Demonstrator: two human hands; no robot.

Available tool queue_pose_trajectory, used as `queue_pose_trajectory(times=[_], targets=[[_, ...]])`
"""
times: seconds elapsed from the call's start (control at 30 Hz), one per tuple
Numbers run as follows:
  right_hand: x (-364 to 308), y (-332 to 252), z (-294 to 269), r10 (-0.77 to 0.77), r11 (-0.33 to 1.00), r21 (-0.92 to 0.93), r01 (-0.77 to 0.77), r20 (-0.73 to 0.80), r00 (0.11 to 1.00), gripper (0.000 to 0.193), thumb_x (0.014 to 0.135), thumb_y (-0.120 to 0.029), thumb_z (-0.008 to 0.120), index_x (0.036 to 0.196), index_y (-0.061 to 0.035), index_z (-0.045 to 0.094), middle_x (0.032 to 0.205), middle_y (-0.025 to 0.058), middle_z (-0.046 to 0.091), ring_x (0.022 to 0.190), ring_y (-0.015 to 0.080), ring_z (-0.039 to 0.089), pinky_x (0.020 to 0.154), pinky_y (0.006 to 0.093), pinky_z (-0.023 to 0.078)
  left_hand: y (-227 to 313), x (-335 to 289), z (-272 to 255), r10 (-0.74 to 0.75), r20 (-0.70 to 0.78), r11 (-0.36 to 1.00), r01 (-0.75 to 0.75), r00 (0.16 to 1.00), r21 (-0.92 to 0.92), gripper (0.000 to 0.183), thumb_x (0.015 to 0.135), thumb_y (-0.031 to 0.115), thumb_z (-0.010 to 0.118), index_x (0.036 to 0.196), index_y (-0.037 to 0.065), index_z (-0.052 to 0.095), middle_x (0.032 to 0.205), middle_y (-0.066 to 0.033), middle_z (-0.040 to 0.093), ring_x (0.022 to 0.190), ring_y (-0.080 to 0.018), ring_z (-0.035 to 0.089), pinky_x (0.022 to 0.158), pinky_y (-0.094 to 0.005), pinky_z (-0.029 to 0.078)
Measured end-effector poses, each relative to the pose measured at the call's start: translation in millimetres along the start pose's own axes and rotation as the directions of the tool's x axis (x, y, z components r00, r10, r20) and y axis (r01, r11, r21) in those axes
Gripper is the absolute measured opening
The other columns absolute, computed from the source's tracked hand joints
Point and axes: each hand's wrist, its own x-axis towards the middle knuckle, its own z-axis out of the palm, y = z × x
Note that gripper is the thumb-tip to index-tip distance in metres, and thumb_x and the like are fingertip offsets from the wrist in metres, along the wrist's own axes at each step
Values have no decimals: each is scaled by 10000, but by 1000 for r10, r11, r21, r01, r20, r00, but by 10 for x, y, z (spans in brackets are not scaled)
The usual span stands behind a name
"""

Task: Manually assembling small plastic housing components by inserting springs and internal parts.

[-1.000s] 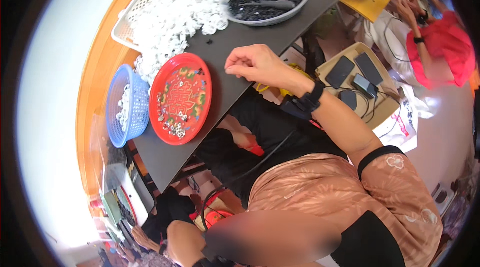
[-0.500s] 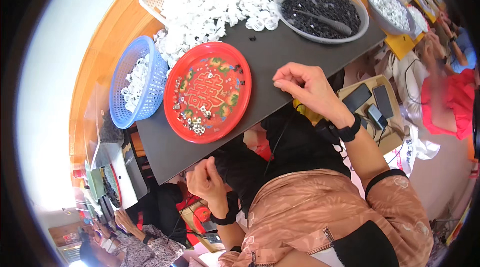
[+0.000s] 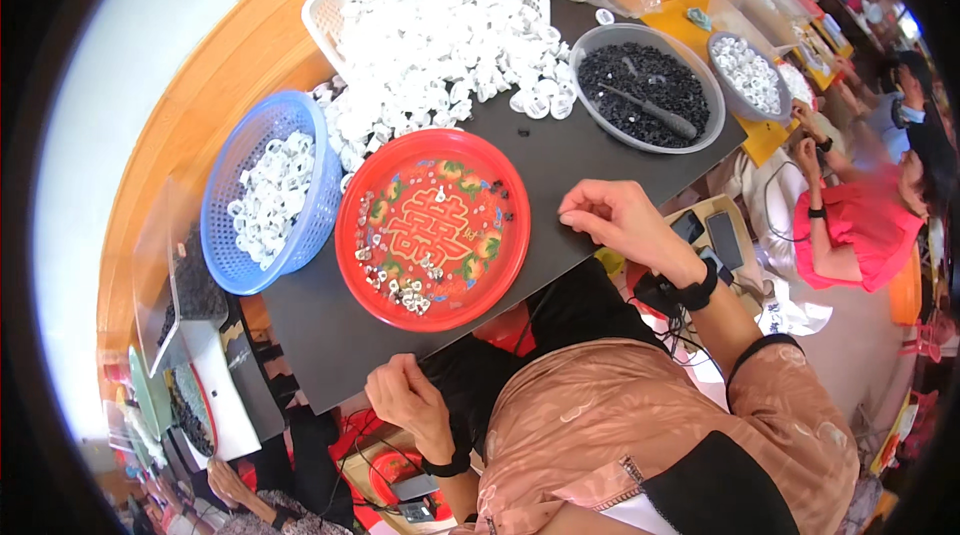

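My left hand [image 3: 408, 405] is at the near edge of the dark table [image 3: 330, 360], fingers curled together; anything inside them is hidden. Over the table's right part, my right hand [image 3: 625, 225] has its fingers bent and the thumb close to the index finger; I cannot make out anything in the pinch. Between the hands and farther in lies a round red tray [image 3: 470, 307] with a printed pattern. Small metallic pieces [image 3: 408, 297] cluster near its lower rim, and a few tiny black pieces [image 3: 508, 217] lie at its right. Neither hand touches the tray.
A blue basket [image 3: 328, 197] of white parts stands left of the tray. White round parts [image 3: 440, 45] spill from a white basket [image 3: 322, 20] behind. At far right, a grey bowl [image 3: 716, 100] holds black bits and a dark-handled tool [image 3: 668, 117]. Co-workers sit at both sides.
The view has shifted, so table, tray and baskets appear lower. Both hands stay closed, with only small shifts in the picture; nothing is visibly picked up or put down.
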Motion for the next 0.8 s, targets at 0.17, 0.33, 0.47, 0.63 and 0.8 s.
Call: queue_pose_trajectory(times=[0.17, 0.33, 0.47, 0.63, 0.8], targets=[[542, -250, -104, -179, 941, -293, 170, -6, 984, 112, 828, -65, 637, 911, 9, 650, 746, 122, 660, 660, 244, 630, 620, 340, 485, -62, 250, 84, -137, -23, 968, 129, 990, -214, 117, 895, 71, 576, 807, -4, 559, 773, -123, 567, 700, -299, 532, 640, -395, 417], [1114, 0, -82, -468, 665, -628, 404, 71, 881, 116, 795, -28, 627, 906, 1, 641, 854, 143, 613, 833, 334, 609, 751, 395, 493, 91, 414, 198, -146, 1, 921, 136, 989, -364, 34, 871, 28, 607, 874, -5, 601, 848, -121, 592, 774, -265, 581, 701, -358, 468], [1297, 94, 21, -235, 658, -692, 296, 185, 954, 134, 803, -71, 636, 920, -7, 651, 886, 157, 616, 864, 351, 607, 774, 419, 488, 116, 403, 196, -171, 17, 902, 163, 985, -400, 28, 869, 10, 611, 891, -7, 609, 855, -121, 595, 770, -252, 584, 689, -353, 470], [1248, -11, 14, -209, 603, -739, 301, 218, 953, 154, 816, -104, 630, 935, -8, 650, 896, 153, 621, 849, 351, 613, 757, 420, 497, 117, 397, 197, -229, 77, 883, 241, 970, -403, 44, 857, 0, 626, 899, -7, 615, 864, -121, 601, 759, -245, 583, 679, -349, 469], [1162, -364, 284, -372, 611, -675, 414, 217, 903, 151, 821, -118, 630, 931, -14, 634, 886, 141, 619, 842, 347, 616, 745, 419, 500, 83, 360, 250, -103, 17, 955, 104, 995, -278, 63, 833, 11, 659, 888, 23, 632, 796, -89, 613, 723, -260, 564, 653, -361, 455]])
